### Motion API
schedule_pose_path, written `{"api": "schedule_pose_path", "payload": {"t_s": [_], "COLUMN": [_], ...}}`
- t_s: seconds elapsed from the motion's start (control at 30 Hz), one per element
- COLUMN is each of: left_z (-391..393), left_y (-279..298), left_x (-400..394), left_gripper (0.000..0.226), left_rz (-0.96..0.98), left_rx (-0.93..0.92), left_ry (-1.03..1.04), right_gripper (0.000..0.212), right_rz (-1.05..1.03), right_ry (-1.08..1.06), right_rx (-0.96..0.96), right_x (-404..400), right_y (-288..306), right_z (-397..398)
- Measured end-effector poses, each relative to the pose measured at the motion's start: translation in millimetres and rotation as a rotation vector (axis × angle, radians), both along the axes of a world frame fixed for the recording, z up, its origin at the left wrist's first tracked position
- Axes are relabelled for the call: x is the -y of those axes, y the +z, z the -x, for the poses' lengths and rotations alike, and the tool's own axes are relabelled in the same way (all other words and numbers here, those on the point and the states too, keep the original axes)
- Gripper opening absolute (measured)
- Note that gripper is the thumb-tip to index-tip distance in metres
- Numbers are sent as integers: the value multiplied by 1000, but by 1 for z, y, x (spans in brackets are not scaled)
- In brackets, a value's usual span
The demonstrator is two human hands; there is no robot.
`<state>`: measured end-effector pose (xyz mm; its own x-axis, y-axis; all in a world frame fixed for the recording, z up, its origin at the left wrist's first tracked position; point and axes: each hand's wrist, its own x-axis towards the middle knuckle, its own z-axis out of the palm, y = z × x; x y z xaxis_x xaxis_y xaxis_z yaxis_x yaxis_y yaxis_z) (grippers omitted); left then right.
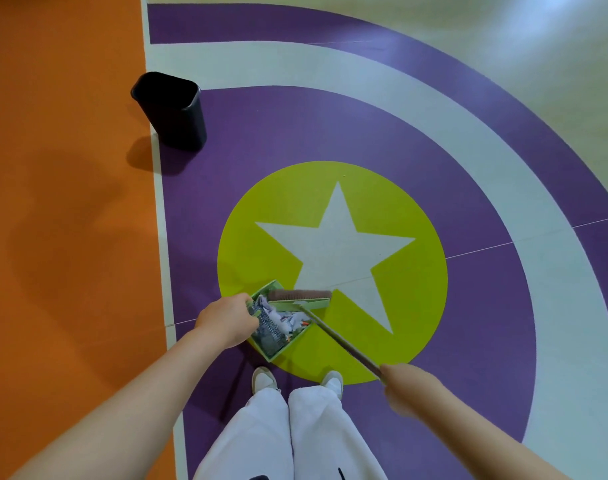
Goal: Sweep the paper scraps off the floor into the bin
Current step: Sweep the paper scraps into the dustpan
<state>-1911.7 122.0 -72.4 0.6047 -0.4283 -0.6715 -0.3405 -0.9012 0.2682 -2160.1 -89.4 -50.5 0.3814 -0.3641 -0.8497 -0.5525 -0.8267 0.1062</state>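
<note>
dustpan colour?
Light green dustpan, paper scraps inside; clearest in the head view.

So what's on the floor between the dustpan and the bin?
Nothing: the head view shows only bare purple floor between dustpan and bin.

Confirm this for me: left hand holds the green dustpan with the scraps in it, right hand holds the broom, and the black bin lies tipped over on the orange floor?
Not quite. In the head view the black bin stands upright at the orange floor's edge. The left hand does hold the green dustpan with scraps, the right hand the broom.
</note>
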Motion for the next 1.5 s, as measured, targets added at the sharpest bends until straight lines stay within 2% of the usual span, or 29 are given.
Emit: {"api": "schedule_pose_path", "payload": {"t_s": [0.1, 0.27, 0.5, 0.7, 0.87, 1.0, 1.1, 1.23, 1.33, 1.5], "left_z": [0, 5, 29, 70, 107, 116, 108, 82, 64, 44], "left_y": [3, 5, 12, -5, -8, 2, 9, 11, 13, 12], "left_x": [-8, -32, -92, -135, -149, -169, -178, -181, -182, -196], "left_gripper": [50, 58, 42, 47, 44, 43, 44, 48, 49, 50], "left_rz": [-13, 0, 129, 178, 289, 293, 238, 174, 135, 114], "left_rx": [-105, -221, -453, -353, -286, -218, -174, -110, -91, -115], "left_ry": [57, 222, 599, 761, 978, 971, 878, 740, 674, 694], "right_gripper": [15, 23, 24, 22, 27, 32, 19, 16, 19, 11], "right_rz": [-39, -172, -279, -356, -358, -361, -351, -314, -357, -524], "right_ry": [-71, -324, -671, -829, -854, -869, -879, -907, -1052, -1228], "right_rx": [42, 126, 248, 352, 383, 387, 371, 335, 299, 239], "right_x": [24, 55, 72, 68, 58, 55, 46, 27, 3, -53], "right_y": [21, 55, 72, 67, 56, 38, 24, 1, -16, -27], "right_z": [20, 44, 68, 88, 94, 91, 80, 59, 39, 1]}}
